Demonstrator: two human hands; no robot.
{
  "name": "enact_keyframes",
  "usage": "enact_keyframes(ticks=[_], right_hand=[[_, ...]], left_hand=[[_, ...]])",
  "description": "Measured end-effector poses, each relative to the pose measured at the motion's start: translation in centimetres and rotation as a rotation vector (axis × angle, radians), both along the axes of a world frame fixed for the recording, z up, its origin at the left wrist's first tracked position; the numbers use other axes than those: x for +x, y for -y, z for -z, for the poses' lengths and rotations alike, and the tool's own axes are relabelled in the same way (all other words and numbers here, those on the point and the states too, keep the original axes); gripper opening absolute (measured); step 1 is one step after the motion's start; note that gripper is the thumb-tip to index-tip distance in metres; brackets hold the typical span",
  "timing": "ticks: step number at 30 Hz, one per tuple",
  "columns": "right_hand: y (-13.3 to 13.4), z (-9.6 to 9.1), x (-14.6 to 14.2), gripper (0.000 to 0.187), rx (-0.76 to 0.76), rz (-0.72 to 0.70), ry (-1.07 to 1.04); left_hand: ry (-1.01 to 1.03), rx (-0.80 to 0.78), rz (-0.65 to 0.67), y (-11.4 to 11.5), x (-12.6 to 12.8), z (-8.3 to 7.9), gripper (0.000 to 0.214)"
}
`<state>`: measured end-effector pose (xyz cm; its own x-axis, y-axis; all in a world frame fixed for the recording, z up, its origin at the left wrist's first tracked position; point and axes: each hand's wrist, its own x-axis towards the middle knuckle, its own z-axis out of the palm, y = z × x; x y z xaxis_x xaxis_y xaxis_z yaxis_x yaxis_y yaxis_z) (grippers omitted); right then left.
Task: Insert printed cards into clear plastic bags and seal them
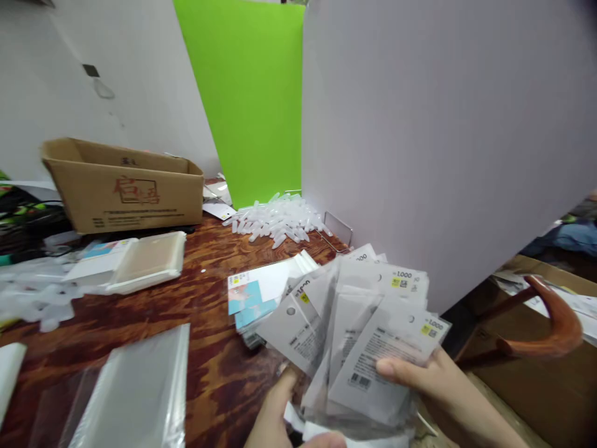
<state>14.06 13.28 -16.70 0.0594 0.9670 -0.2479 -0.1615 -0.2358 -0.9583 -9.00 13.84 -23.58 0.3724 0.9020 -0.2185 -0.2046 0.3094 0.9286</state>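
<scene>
Both my hands hold a fanned bundle of grey packaging bags with printed labels, low at the front right of the wooden table. My right hand grips the bundle from the right, thumb pressed on the top bag. My left hand holds the bundle's lower left edge from beneath, fingers curled. Just behind the bundle lies a stack of white and blue printed cards.
A cardboard box stands at the back left, with a white tray in front of it. Small clear plastic tubes are heaped by the green backdrop. Clear plastic sleeves lie front left. A wooden chair arm sits right.
</scene>
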Motion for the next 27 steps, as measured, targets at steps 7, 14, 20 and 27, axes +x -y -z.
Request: enact_keyframes(ticks=[7,14,20,27], right_hand=[[-2.4,-5.3,-2.0,0.008,0.397,-0.521,0.709],[-4.6,-6.6,-7.1,0.029,0.661,-0.849,1.134],[-6.0,-5.5,-7.5,0.026,0.630,-0.839,1.354],[-5.8,-2.8,-6.9,0.051,0.599,-0.693,1.596]], left_hand=[[-0.018,0.347,-0.342,0.9,-6.4,1.0,0.110],[-0.491,0.383,-0.605,2.6,-5.3,3.2,0.046],[-0.624,0.452,-0.544,1.3,-7.2,2.7,0.018],[-0.640,0.469,-0.375,1.1,-7.3,1.6,0.070]])
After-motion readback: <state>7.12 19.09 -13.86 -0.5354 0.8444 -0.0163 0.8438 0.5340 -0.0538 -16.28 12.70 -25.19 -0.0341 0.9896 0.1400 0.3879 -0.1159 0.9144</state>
